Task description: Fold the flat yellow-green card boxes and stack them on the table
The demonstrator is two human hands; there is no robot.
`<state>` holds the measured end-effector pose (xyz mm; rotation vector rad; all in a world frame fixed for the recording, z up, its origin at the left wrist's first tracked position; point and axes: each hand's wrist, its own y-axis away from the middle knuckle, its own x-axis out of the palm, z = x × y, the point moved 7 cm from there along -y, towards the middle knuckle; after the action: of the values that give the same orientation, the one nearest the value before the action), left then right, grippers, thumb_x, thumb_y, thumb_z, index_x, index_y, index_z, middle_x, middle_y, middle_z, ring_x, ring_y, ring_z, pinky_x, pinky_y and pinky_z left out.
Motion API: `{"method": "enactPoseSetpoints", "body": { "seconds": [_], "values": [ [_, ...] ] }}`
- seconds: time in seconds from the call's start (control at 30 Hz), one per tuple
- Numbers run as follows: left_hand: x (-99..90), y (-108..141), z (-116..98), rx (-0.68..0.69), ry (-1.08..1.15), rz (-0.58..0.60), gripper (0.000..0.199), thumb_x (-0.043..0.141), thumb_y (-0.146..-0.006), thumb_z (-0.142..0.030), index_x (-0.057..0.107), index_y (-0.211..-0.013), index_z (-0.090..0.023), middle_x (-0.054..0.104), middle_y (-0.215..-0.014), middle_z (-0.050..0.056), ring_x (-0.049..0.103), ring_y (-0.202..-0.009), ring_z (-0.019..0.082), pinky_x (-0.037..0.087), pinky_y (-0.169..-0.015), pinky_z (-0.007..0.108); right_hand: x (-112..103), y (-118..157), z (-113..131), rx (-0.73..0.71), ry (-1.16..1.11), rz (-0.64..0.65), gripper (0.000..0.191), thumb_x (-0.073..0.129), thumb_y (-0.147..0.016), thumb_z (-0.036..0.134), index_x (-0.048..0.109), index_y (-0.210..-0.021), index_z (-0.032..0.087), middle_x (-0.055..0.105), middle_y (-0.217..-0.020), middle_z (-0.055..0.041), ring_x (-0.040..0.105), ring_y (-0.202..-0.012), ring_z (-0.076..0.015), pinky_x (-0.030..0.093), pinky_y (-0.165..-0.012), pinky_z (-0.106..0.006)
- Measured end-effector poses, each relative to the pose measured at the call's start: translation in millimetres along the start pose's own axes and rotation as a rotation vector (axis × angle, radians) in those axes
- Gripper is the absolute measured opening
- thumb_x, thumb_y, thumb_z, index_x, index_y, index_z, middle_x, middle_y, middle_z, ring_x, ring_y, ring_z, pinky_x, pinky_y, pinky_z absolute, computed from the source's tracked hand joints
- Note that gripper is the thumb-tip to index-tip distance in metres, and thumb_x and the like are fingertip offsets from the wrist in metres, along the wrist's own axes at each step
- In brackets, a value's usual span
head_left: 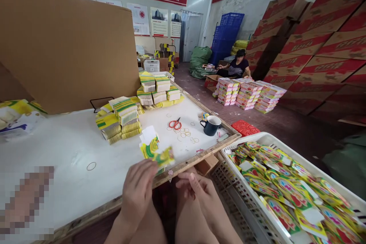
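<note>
The nearest loose piece is 1 blurred card, just past the left hand, outward and toward the table's right corner. Its long axis runs roughly along the front edge of the table, so from the left hand it points away to the right, an end toward the fingertips. The left hand is bent, fingers together and near the card's close end; whether they pinch it or are just clear of it I cannot tell.

The right hand is farther from the card, below and to its right, beside the front edge. Its fingers are loosely curled with the thumb raised apart, and nothing shows in it. On reach alone, I judge the left hand better placed for the card, and the right better placed for the basket of loose cards beyond the table's right corner.

Directly behind the blurred card, close to the front edge, is a small pile of cards. Farther in are 1 pair of scissors and some bands; a mug stands near the right corner.
</note>
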<state>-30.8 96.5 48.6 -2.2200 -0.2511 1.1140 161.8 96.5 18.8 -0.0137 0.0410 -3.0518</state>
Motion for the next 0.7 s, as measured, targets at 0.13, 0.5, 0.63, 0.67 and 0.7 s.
{"method": "enactPoseSetpoints", "body": {
  "seconds": [0.13,0.5,0.63,0.67,0.7],
  "values": [
    [6.7,38,-47,0.322,0.222,0.078,0.041,0.059,-0.084,-0.005,0.068,-0.116,-0.029,0.077,-0.108,0.003,0.067,-0.108,0.024,0.048,-0.097,0.036,-1,-1,-5,0.111,-0.195,-0.011,0.039,0.070,-0.075,0.054,0.075,-0.077,0.016,0.062,-0.058,0.0000,0.049,-0.050,-0.0108,0.041,-0.051,-0.023],
    [53.4,62,-11,-0.971,1.434,0.241,0.059,0.069,-0.071,-0.057,0.067,-0.119,-0.023,0.066,-0.128,0.013,0.054,-0.124,0.037,0.045,-0.103,0.048,19,18,-26,0.124,-0.323,0.094,0.039,0.077,-0.072,0.049,0.068,-0.093,0.017,0.068,-0.068,-0.0025,0.063,-0.064,-0.0169,0.048,-0.065,-0.029],
    [51.1,59,-27,-0.937,1.657,0.309,0.063,0.075,-0.062,-0.059,0.069,-0.116,-0.026,0.061,-0.135,0.011,0.050,-0.128,0.037,0.040,-0.106,0.048,24,18,-39,0.130,-0.425,0.064,0.039,0.080,-0.066,0.050,0.069,-0.083,0.017,0.071,-0.078,-0.0060,0.065,-0.072,-0.0186,0.050,-0.069,-0.030],
    [49.8,58,-28,-0.927,1.671,0.301,0.065,0.077,-0.061,-0.058,0.068,-0.117,-0.026,0.061,-0.135,0.010,0.049,-0.128,0.037,0.039,-0.107,0.048,24,17,-42,0.130,-0.447,0.056,0.039,0.081,-0.066,0.050,0.068,-0.082,0.017,0.071,-0.080,-0.0062,0.065,-0.073,-0.0187,0.050,-0.069,-0.030],
    [48.9,58,-30,-0.920,1.676,0.293,0.067,0.078,-0.060,-0.057,0.068,-0.118,-0.027,0.062,-0.134,0.010,0.049,-0.128,0.037,0.038,-0.107,0.048,25,17,-46,0.128,-0.463,0.048,0.038,0.081,-0.065,0.049,0.068,-0.081,0.017,0.071,-0.081,-0.0062,0.065,-0.074,-0.0186,0.050,-0.069,-0.030]
  ]
}}
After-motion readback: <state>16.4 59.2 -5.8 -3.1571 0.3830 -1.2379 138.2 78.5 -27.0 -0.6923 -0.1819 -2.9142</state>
